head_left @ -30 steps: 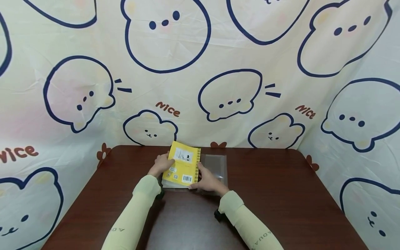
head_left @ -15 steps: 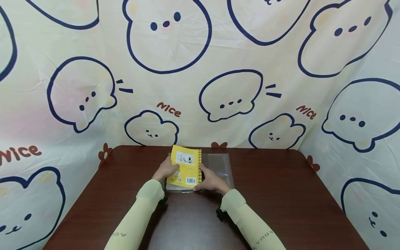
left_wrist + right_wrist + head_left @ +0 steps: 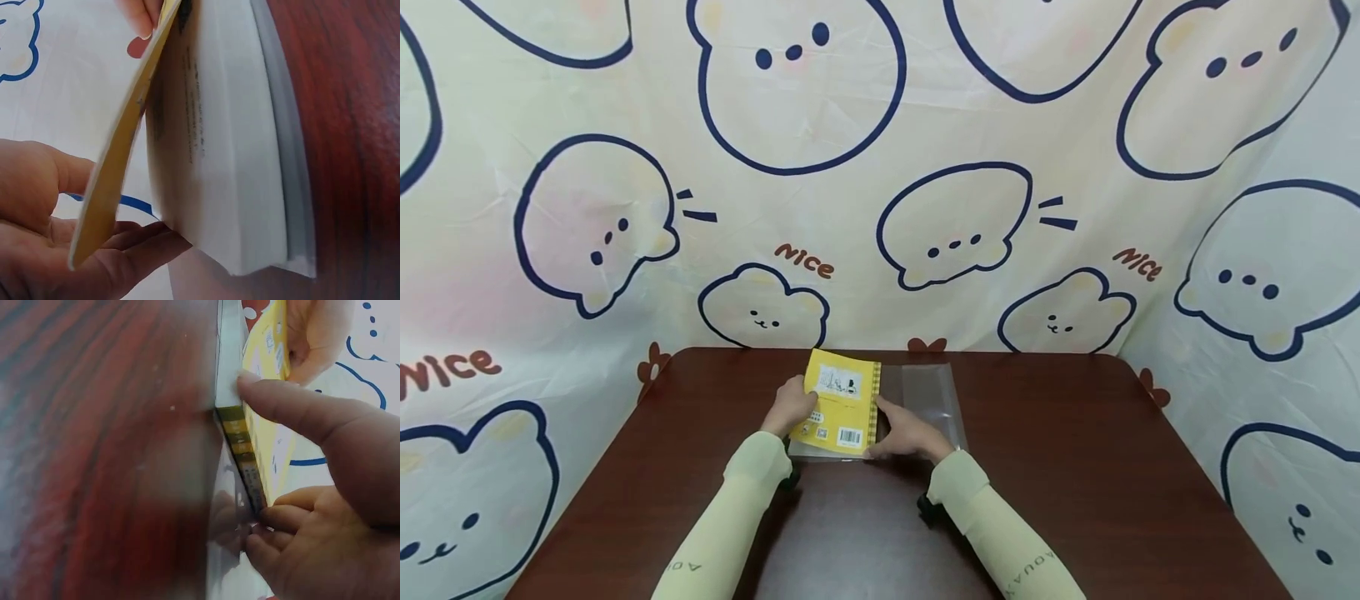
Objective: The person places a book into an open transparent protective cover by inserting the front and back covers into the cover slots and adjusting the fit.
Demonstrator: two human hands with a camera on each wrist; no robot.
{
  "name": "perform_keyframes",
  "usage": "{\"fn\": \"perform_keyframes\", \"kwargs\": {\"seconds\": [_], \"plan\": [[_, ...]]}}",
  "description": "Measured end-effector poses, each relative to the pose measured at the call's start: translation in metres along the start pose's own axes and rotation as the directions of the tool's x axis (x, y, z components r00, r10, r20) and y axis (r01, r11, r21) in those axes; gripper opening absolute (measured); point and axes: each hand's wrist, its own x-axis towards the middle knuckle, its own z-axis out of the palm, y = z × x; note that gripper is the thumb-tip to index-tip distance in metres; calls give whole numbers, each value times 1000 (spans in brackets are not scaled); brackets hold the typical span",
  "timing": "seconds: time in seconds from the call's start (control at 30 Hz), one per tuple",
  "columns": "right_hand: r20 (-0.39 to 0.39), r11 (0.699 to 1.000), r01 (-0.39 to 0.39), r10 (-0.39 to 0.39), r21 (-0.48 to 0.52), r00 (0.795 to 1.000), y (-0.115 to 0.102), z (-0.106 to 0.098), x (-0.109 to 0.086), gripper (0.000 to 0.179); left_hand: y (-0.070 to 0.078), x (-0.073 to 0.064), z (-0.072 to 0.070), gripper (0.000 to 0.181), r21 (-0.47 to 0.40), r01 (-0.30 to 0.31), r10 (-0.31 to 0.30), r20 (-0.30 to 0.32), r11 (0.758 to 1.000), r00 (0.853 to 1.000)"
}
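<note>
A yellow book (image 3: 838,404) with a picture panel and a barcode lies over a clear plastic book cover (image 3: 928,396) near the table's far edge. My left hand (image 3: 792,406) grips the book's yellow cover board at its left side. In the left wrist view that board (image 3: 119,162) stands apart from the white pages (image 3: 219,144), with fingers reaching in between. At the spine side, my right hand (image 3: 906,431) holds the book. Its thumb (image 3: 281,403) lies at the lower corner and its fingers touch the checkered spine (image 3: 240,437).
A dark brown wooden table (image 3: 1075,483) spreads out on every side of the book. Behind it hangs a pale curtain (image 3: 850,208) printed with cartoon faces. The clear sheet reaches past the spine to the right, flat on the wood.
The book and clear cover have come slightly nearer to me, and more of the clear sheet shows at right. Both hands keep their hold; the book swung right, then back left.
</note>
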Motion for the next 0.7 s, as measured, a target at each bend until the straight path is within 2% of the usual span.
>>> {"fn": "perform_keyframes", "kwargs": {"seconds": [0.27,0.53,0.7], "plan": [[-18,988,-49,47,-145,999,-13,1,2,115,-4,-2,-1,53,-31,-23,24,4,999,1000],[43,982,-70,79,-174,996,-16,2,4,111,-5,-5,-4,59,-107,-25,28,26,994,999],[58,967,-110,126,-231,990,-21,1,7,109,-5,-3,-4,60,-130,-34,40,43,991,998]]}}
